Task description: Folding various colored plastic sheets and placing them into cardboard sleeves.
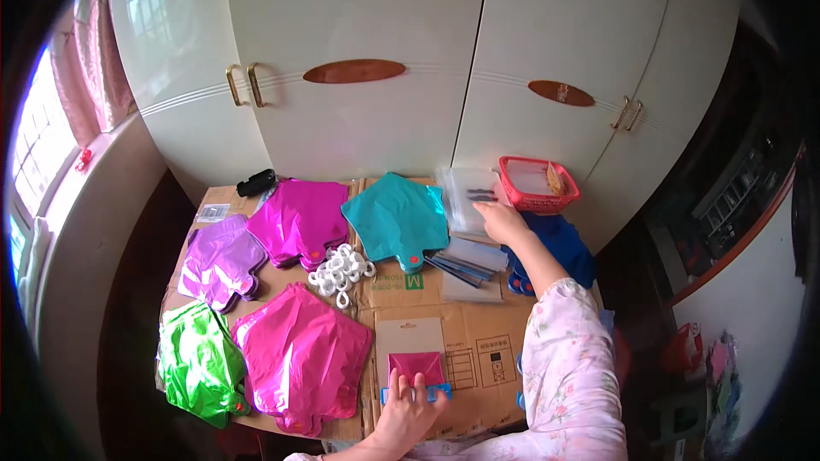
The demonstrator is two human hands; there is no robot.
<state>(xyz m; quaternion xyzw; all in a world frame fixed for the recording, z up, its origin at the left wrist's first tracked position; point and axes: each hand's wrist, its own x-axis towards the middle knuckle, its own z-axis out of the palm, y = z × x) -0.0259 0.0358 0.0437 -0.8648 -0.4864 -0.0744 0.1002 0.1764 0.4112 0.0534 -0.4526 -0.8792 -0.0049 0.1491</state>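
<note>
My left hand (407, 410) lies with spread fingers on a small folded pink foil balloon (417, 365), near the table's front edge. A blue strip (440, 392) shows under these fingers, and a pale card (410, 335) with a hang hole lies beneath the folded foil. My right hand (504, 224) reaches to the back right, its index finger stretched onto a stack of clear plastic bags (465, 202). The other fingers of this hand are partly hidden. Just nearer to me is a loose pile of pale cards and dark strips (470, 265).
Flat foil balloons in teal (397, 218), purple (299, 222), lilac (222, 260), green (201, 363) and pink (299, 350) cover the left and middle. White rings (342, 269) lie among them. A red basket (538, 186) and blue foil balloons (559, 248) sit at right, before a cabinet (359, 17).
</note>
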